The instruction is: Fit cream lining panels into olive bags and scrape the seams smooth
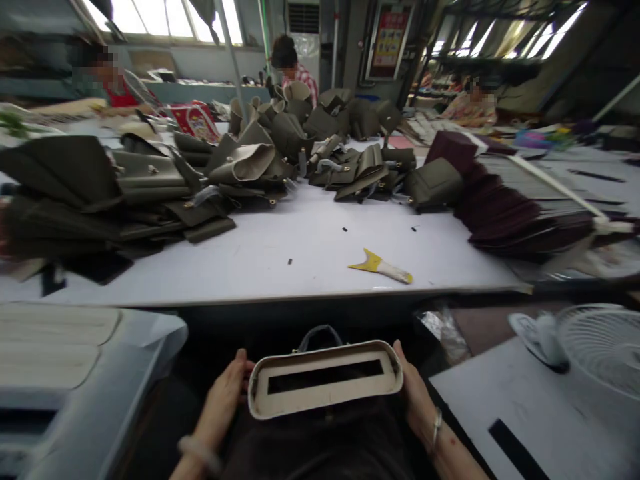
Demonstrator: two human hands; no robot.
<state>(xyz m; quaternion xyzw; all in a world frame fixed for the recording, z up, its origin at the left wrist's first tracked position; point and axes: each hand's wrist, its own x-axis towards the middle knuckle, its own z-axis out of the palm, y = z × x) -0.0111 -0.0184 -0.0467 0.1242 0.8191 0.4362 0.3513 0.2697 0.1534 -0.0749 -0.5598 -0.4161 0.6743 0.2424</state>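
In my lap sits a handbag (pixel 325 401), its long rounded end facing up. A cream rim surrounds a pale inside with a long black strip (pixel 325 377) across it. A grey loop (pixel 320 331), like a handle, rises at its far side. My left hand (pixel 231 387) holds the left end, most of its fingertips hidden behind the bag. Against the right end is my right hand (pixel 413 390), thumb up by the rim and other fingers out of sight. The bag's lower body is lost in the dark.
On the white table (pixel 280 287) lies a yellow-tipped scraper-like tool (pixel 381 265). Behind it spread piles of dark olive bag pieces (pixel 150 177); maroon pieces (pixel 505 200) are stacked right. A white fan (pixel 607 347) stands beside me. Several people work farther back.
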